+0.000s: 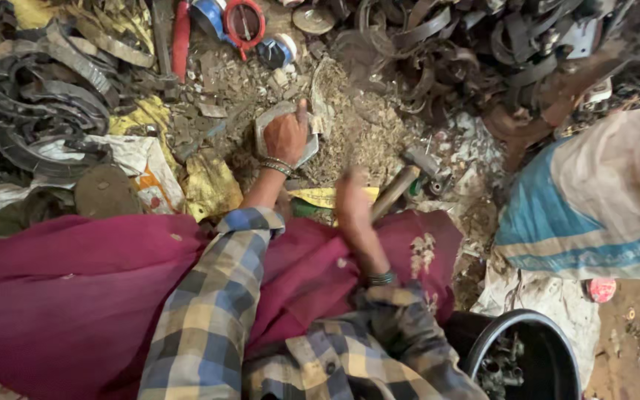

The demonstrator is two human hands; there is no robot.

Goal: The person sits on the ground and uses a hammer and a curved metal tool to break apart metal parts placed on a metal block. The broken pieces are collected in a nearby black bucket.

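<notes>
Head view, looking down on scrap-strewn ground. Left hand [286,136] at centre frame, pressed palm-down with fingers closed over a flat grey metal piece [270,122], pinning it against a heap of brown crumbled debris [357,133]. Right hand [352,198] just below and right of it, motion-blurred, wrapped around the handle of a wooden-handled hammer [401,185]; hammer head pointing toward right of centre, details smeared by blur. Metal bangles on both wrists; checked sleeves and maroon cloth [75,296] filling the lower left.

Surroundings noted: tangled dark rubber and metal rings [38,104] at upper left; further dark strap-like scrap at upper right; red round-bodied tool [242,22] at top centre; blue-and-white woven sack [594,200] at right; black bucket holding small metal parts [550,333] at lower right.

Risks, as judged:
- Bare left fingers lying on the very piece held down, close to the hammer's path; a glancing or short blow likely to land on knuckles.
- Loose, uneven debris as a base; piece liable to tilt or skid under impact, sending the hammer off line.
- Fragments likely to fly toward the face and arms; no gloves visible.
- Sharp edges of the metal piece against an unprotected palm.
- Loose sleeve and cloth near the swing; possible snagging.
- Crowded scrap all round; little room for safe recovery.
</notes>
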